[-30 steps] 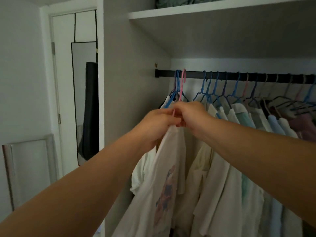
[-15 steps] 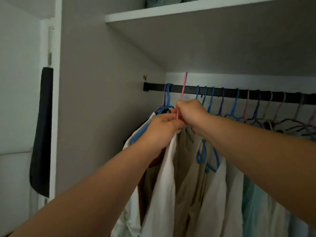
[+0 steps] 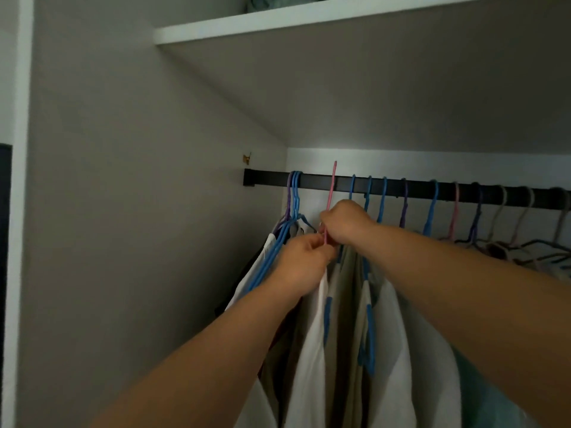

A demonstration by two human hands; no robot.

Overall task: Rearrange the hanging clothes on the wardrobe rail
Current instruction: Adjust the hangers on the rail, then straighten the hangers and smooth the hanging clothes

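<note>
At eleven o'clock of the rail, pink hanger now lifted, hook poking above the bar since a moment ago; right hand gripping its neck, left hand pinching the white shirt below; free to shift, not yet rehung

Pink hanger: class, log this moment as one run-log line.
pink hanger hook above rail | right hand grips neck | left hand holds white garment | not rehung

One rail, one shelf, two hands.
</note>
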